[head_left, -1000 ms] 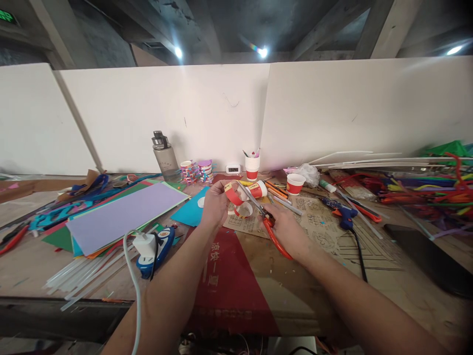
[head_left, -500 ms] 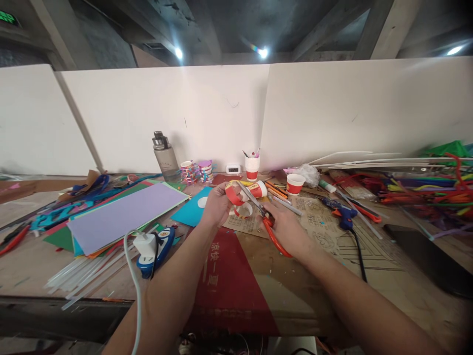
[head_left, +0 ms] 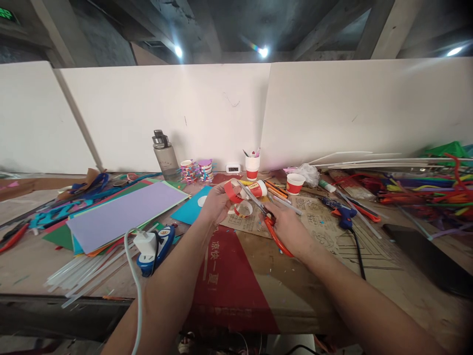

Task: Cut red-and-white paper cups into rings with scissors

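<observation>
Red paper strip (head_left: 232, 193) is getting pinched by left hand (head_left: 215, 203) fingers, prob for steadiness, right hand (head_left: 290, 228) fingers gripping scissors (head_left: 269, 225).

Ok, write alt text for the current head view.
A person's left hand holds a curled red strip; the right hand holds scissors beside it. Around them, the cluttered table bears paper cups, coloured sheets and a blue glue gun.

Glare from overhead lamps (head_left: 263, 52)
</observation>
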`<state>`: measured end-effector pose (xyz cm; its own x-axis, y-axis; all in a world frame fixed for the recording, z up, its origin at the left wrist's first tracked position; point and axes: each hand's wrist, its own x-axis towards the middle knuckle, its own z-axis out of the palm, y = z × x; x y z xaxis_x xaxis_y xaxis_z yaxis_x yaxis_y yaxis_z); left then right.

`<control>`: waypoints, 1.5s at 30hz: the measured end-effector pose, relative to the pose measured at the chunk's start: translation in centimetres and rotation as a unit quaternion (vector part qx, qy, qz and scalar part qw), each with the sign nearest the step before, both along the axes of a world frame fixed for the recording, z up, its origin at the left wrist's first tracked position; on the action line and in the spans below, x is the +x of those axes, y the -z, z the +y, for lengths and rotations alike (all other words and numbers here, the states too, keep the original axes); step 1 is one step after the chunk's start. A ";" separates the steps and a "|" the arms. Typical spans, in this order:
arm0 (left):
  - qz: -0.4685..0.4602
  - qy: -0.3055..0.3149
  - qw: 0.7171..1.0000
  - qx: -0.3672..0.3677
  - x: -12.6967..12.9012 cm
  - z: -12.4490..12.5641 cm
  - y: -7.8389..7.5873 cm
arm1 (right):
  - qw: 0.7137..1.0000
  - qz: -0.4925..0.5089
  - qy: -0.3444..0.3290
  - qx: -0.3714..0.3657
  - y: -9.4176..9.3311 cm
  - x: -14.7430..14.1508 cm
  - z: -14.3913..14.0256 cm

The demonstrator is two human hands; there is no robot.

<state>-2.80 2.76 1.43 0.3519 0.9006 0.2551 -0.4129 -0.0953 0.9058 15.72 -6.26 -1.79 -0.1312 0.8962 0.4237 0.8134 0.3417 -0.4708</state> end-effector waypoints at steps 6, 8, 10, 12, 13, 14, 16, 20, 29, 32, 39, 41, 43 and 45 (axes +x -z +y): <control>-0.040 -0.079 0.995 0.054 0.0 -0.1 -0.4 | 1.000 -0.005 -0.010 0.005 0.2 0.0 0.1; -0.034 -0.083 0.994 0.062 0.1 -0.2 -0.4 | 1.000 -0.016 -0.004 0.016 0.3 -0.1 0.1; -0.025 -0.075 0.995 0.056 0.1 -0.3 -0.2 | 0.999 -0.037 0.014 0.034 0.5 -0.2 0.1; -0.018 -0.061 0.997 0.054 0.2 -0.3 0.0 | 0.996 -0.057 0.032 0.052 0.6 -0.2 0.2; -0.015 -0.055 0.997 0.054 0.2 -0.3 0.1 | 0.996 -0.063 0.037 0.057 0.7 -0.2 0.2; -0.015 -0.050 0.997 0.054 0.3 -0.3 0.2 | 0.995 -0.066 0.039 0.058 0.8 -0.2 0.3; -0.013 -0.040 0.998 0.052 0.2 -0.2 0.3 | 0.996 -0.064 0.034 0.055 0.8 -0.1 0.3; -0.012 -0.022 0.999 0.038 0.0 -0.1 0.2 | 0.998 -0.045 0.022 0.043 0.6 0.0 0.2; -0.011 -0.009 1.000 0.008 -0.3 0.5 0.2 | 0.999 -0.028 0.024 0.018 0.3 -0.2 0.0; -0.026 -0.035 0.999 0.019 -0.2 0.3 -0.1 | 0.999 -0.030 0.033 0.014 0.4 -0.2 0.0; -0.024 -0.055 0.997 0.051 -0.3 0.3 0.2 | 0.996 -0.067 0.047 0.027 0.3 -0.5 -0.1; -0.010 -0.034 0.998 0.044 -0.1 0.3 0.3 | 0.995 -0.081 0.058 0.024 0.1 -0.5 -0.2; -0.005 -0.015 0.999 0.035 0.0 0.1 0.3 | 0.994 -0.088 0.062 0.008 -0.1 -0.5 -0.2; -0.009 -0.010 1.000 0.026 0.1 0.1 0.2 | 0.995 -0.086 0.056 -0.012 -0.4 -0.5 -0.3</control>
<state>-2.73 2.82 1.19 0.3295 0.8928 0.3072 -0.4262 -0.1496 0.8922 15.23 -6.56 -1.43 -0.0987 0.9192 0.3811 0.9152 0.2342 -0.3279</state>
